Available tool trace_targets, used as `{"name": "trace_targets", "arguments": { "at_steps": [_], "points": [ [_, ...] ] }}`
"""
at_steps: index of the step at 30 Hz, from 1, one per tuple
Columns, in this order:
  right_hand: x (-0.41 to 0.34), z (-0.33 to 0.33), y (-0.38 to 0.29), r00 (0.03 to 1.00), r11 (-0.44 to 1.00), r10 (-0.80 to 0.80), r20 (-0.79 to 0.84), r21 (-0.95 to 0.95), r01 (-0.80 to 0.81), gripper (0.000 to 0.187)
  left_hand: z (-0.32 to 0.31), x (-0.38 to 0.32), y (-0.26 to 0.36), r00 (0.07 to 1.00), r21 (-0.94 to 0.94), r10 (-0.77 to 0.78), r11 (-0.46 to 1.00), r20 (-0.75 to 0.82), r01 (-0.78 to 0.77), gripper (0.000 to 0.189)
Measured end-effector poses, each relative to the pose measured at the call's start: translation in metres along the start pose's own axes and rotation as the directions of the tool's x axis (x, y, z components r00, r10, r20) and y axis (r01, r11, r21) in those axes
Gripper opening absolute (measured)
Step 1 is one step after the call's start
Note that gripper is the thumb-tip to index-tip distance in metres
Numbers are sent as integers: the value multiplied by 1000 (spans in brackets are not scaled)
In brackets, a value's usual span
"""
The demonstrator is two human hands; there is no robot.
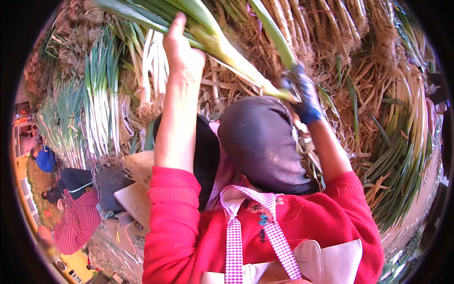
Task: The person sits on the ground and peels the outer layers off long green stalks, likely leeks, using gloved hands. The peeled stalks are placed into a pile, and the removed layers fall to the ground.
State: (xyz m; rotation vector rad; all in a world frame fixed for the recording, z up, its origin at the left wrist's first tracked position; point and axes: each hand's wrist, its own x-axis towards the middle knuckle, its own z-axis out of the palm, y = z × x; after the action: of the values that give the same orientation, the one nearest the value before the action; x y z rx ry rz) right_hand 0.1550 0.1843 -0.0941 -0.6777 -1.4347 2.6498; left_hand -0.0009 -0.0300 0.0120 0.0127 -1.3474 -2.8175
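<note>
My bare left hand (pixel 184 53) is closed around the green leaves of a large leek-like green onion (pixel 244 67), which runs down to the right. Its pale root end reaches my right hand (pixel 301 92), which wears a dark blue glove with the forearm bare. A separate long green leaf (pixel 276 39) rises from the gloved fingers; whether they grip it or the root end is blurred. Something small and metallic may be at those fingers, too blurred to name. A dark, leather-like covered knee (pixel 262 142) lies just below the gloved hand.
Green onions with trimmed white stalks (pixel 103 106) lie at the left. Untrimmed ones with dry roots (pixel 330 32) are heaped at the top right, and a long bundle (pixel 397 156) lies at the right. Peeled husks cover the ground. Other people (pixel 76 220) sit at far left.
</note>
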Motion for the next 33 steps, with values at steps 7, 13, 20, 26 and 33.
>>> {"name": "trace_targets", "arguments": {
  "at_steps": [7, 13, 20, 26, 33],
  "points": [
    [-132, -229, -5, 904, 75, -22, -426, -903, -424, 50, -32, 44, 59, 995, 11, 3, 1000, -104, -2, 37],
    [-119, -179, -37, 976, 83, -167, -139, -989, -126, 42, -36, 79, 43, 982, -122, -174, 979, -74, 164, 34],
    [-59, -35, -47, 988, 588, 153, 14, -805, -80, 40, -30, 83, 40, 985, -131, -36, 991, -167, 14, 43],
    [-31, 26, -55, 837, 812, 373, 401, -578, -85, 59, -2, 17, -40, 906, -136, -401, 898, 136, 418, 33],
    [-116, -47, -56, 947, 789, 312, 79, -576, -212, 47, -50, 65, -77, 936, -252, -345, 915, -76, 317, 24]
  ]
}}
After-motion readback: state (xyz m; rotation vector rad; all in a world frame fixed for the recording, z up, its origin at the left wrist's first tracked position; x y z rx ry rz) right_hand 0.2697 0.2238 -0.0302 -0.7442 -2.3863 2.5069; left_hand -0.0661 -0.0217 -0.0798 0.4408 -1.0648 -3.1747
